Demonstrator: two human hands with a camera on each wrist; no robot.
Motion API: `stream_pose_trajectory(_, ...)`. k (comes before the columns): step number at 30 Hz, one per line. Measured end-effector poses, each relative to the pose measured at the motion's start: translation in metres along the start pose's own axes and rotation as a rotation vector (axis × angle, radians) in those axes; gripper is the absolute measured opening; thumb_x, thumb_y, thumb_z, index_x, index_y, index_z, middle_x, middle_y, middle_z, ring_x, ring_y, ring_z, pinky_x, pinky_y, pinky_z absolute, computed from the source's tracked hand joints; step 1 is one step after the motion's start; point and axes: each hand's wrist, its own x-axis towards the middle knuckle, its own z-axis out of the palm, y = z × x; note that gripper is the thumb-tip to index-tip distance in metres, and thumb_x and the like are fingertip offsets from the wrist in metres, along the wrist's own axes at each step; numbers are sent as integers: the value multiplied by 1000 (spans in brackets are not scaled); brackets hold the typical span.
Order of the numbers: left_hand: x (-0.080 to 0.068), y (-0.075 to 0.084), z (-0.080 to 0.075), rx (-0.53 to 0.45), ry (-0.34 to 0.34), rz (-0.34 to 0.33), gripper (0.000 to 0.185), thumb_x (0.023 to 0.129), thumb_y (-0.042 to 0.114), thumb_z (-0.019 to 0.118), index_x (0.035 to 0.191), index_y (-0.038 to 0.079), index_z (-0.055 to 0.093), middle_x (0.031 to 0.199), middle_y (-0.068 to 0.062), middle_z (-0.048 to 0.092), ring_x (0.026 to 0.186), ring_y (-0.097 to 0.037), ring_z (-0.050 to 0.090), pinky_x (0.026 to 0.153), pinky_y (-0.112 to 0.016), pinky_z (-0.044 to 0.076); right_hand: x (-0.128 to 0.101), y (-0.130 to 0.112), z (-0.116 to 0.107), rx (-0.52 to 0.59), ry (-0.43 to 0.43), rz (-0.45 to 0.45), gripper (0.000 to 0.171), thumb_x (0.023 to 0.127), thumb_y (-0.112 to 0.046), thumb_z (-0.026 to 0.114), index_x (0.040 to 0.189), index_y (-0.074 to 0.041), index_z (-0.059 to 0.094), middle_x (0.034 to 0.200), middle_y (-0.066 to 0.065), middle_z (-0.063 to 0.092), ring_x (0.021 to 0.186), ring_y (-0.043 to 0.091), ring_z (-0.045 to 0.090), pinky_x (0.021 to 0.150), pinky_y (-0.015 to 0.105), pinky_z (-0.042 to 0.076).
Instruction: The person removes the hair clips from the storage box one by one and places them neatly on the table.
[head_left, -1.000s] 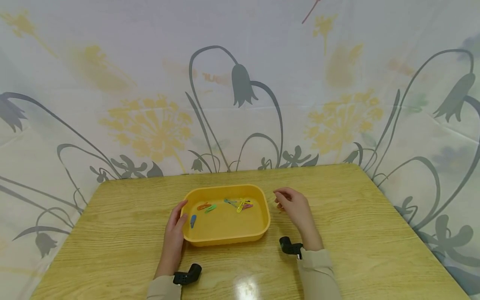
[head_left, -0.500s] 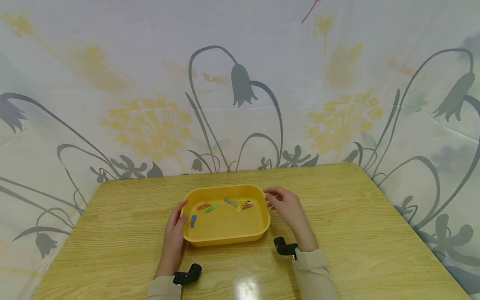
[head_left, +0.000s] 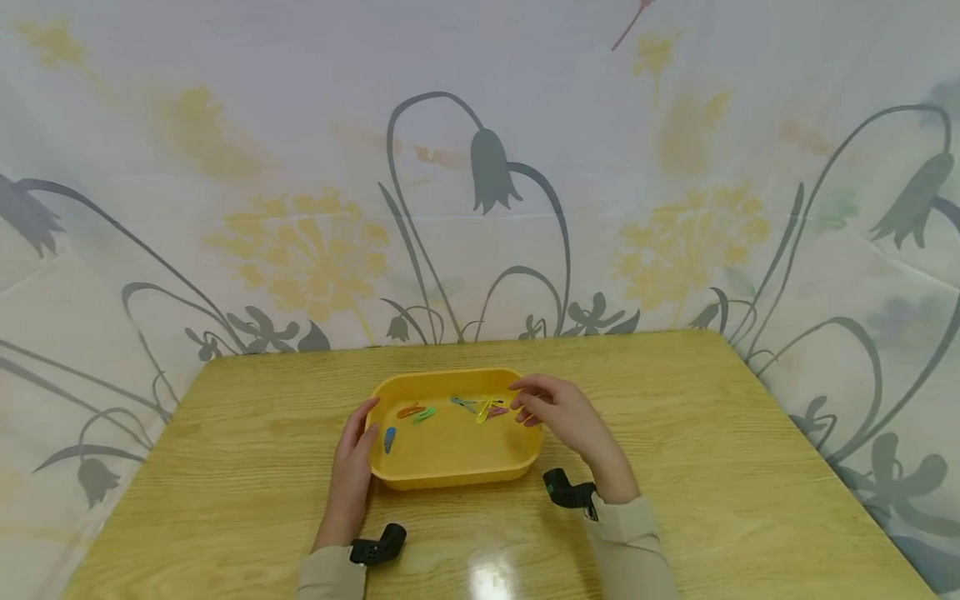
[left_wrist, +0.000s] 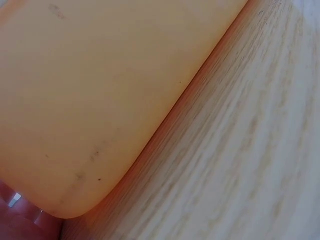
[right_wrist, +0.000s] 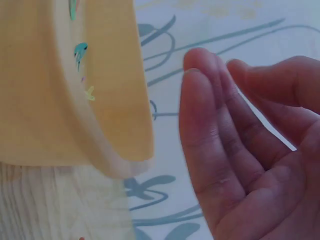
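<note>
A yellow tray (head_left: 450, 478) sits mid-table with several coloured clips in it: an orange clip (head_left: 408, 411), a green clip (head_left: 424, 414), a blue clip (head_left: 388, 439) and a yellow clip (head_left: 482, 409). My left hand (head_left: 363, 427) holds the tray's left end, thumb hooked over the rim. The left wrist view shows the tray wall (left_wrist: 90, 100) up close, with a finger (left_wrist: 20, 222) at its corner. My right hand (head_left: 527, 407) hovers over the tray's right rim. In the right wrist view its fingers (right_wrist: 210, 115) are relaxed beside the tray (right_wrist: 100, 90), and I see nothing between them.
The wooden table (head_left: 712, 433) extends on both sides of the tray. A flower-printed cloth (head_left: 480, 183) rises behind it and wraps the sides. Black wrist cameras (head_left: 378, 546) (head_left: 566, 492) sit at both sleeves.
My right hand has moved left from the table beside the tray to above the tray's right rim. The left hand and the tray have stayed put.
</note>
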Motion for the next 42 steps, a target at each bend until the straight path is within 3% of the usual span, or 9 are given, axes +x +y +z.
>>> stream_pose_trajectory(5,0,-1,0,1,-8,-3,37,100,21,35,137,23,40,152,4,20,139,-10,14,114,-36,17,7,-7,3,-56,-98,10,29,95,-23,50,119,-8,57,106,16,64,89,33,62,75,37,53)
stream_pose_trajectory(10,-1,-1,-1,10,-4,-18,37,100,22,35,137,23,40,152,4,19,140,-11,13,114,-37,15,14,-18,6,-233,-178,18,33,94,-27,52,121,-10,57,104,12,65,85,29,62,71,39,53)
stream_pose_trajectory(14,-1,0,-2,8,-8,-10,37,100,21,35,137,23,39,152,4,19,140,-10,13,114,-37,15,25,-26,8,-346,-216,14,32,93,-24,52,122,-11,57,103,9,65,78,22,61,69,41,53)
stream_pose_trajectory(17,-1,1,-2,1,-6,-20,37,100,21,34,137,23,39,152,4,19,140,-9,12,114,-36,15,35,-27,9,-347,-234,46,30,94,-17,50,122,-8,57,105,12,64,75,23,62,68,40,54)
stream_pose_trajectory(23,-1,1,-3,-11,1,-39,37,100,20,33,137,21,39,152,5,19,140,-10,11,114,-36,16,53,-20,10,-304,-233,159,30,91,-9,51,119,-2,58,104,17,63,80,32,64,63,35,55)
stream_pose_trajectory(30,0,-1,-5,16,3,-11,37,100,20,34,137,22,40,151,3,21,140,-11,12,114,-37,15,64,-20,14,-268,-231,252,29,89,-7,53,117,-1,59,100,16,62,76,29,65,63,33,55)
stream_pose_trajectory(38,1,-2,-4,6,-3,2,37,100,20,35,136,23,40,151,4,21,140,-9,12,114,-36,15,72,-15,25,-403,-176,303,27,89,4,44,109,1,62,76,12,67,60,20,62,57,29,54)
stream_pose_trajectory(42,0,0,-2,-4,-9,-5,37,100,22,34,137,24,40,152,4,20,140,-9,12,114,-37,16,71,-14,30,-497,-151,315,28,87,8,45,108,1,63,77,12,66,59,19,61,55,26,52)
